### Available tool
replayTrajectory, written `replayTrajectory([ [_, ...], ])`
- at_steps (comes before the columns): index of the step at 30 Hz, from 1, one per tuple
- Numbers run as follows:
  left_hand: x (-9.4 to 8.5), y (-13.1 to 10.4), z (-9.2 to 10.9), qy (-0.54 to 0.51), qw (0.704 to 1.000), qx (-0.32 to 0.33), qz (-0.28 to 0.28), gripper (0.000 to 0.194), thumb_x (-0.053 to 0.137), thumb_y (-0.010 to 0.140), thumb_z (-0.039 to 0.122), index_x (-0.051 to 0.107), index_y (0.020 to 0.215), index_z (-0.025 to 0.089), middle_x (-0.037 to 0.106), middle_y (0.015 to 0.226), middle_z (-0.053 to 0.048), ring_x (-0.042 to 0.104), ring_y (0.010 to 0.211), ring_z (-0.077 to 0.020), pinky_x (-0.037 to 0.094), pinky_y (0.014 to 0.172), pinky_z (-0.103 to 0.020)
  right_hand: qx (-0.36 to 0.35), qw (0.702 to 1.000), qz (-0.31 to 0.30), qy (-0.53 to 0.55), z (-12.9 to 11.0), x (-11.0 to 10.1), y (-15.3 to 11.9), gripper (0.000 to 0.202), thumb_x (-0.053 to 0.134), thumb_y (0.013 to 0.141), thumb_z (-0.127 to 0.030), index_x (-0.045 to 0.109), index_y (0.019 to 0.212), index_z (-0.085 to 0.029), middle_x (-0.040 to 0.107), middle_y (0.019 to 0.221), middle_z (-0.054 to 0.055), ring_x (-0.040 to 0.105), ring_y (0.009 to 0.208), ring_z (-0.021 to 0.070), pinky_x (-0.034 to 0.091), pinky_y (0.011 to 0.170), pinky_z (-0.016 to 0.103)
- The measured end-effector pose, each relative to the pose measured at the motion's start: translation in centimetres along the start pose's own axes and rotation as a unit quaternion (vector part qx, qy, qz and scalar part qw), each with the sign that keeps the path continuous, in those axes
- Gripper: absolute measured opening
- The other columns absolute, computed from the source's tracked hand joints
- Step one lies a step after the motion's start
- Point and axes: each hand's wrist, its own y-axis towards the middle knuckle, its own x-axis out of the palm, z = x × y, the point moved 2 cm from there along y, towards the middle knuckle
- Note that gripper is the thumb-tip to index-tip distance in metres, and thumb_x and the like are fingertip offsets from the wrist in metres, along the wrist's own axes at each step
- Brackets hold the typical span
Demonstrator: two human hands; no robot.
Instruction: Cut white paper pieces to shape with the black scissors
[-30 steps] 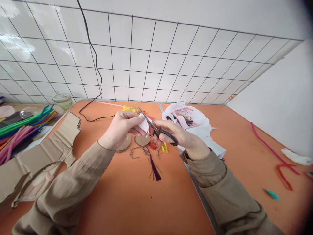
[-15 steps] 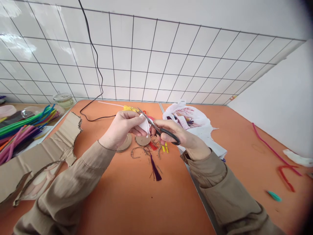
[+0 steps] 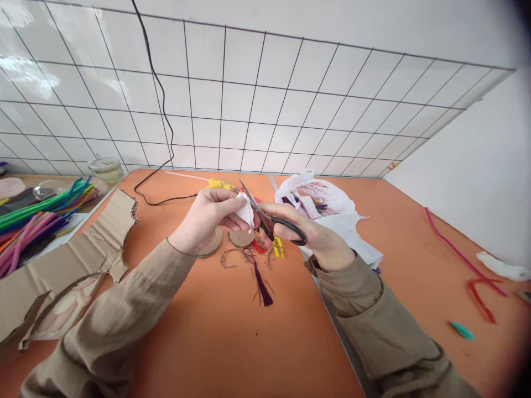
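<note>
My left hand (image 3: 211, 215) pinches a small white piece (image 3: 246, 214) that looks like paper or cloth; its exact kind I cannot tell. Black-handled scissors (image 3: 290, 229) are gripped in my right hand (image 3: 301, 226), their blades spread and pointing up and left beside the white piece's right edge. Below the hands lie a round cardboard disc (image 3: 241, 238) and a second disc (image 3: 212, 243) partly behind my left hand. A dark purple tassel (image 3: 262, 284) rests nearer to me, among thin cardboard scraps (image 3: 232, 258).
A white plastic bag (image 3: 332, 202) with things inside stands right of my hands. A yellow glue gun (image 3: 219, 184) trails a black cable (image 3: 168, 124). Cut cardboard (image 3: 95, 237) and colourful pipe cleaners (image 3: 37, 221) lie left. A red pipe cleaner (image 3: 481, 298) and green piece (image 3: 462, 330) lie right.
The scissors' blades have spread wider apart, with the lower handle loop swinging down. My left hand keeps its pinch on the white piece in nearly the same place.
</note>
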Motion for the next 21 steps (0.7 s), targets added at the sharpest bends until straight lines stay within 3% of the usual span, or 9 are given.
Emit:
replayTrajectory([
  [12,-0.17,0.03,0.2,-0.003,1.0,0.008,0.006,0.026,0.068,0.084,0.032,0.073,0.069,0.012,0.076,0.07,-0.008,0.068,0.055,-0.0126,0.052,0.052,-0.018,-0.001,1.0,0.014,-0.015,0.34,-0.05,0.18,0.057,0.061,0.081,-0.072,0.051,0.089,-0.017,0.045,0.071,-0.002,0.043,0.056,0.01,0.038,0.051,0.025],
  [21,-0.27,0.09,0.13,-0.016,1.0,0.008,0.003,0.028,0.07,0.083,0.036,0.074,0.071,0.012,0.075,0.07,-0.009,0.069,0.059,-0.0131,0.053,0.054,-0.018,-0.019,1.0,0.014,-0.009,0.57,-0.21,0.15,0.051,0.062,0.084,-0.066,0.051,0.09,-0.017,0.047,0.068,-0.003,0.047,0.052,0.0101,0.042,0.049,0.025],
])
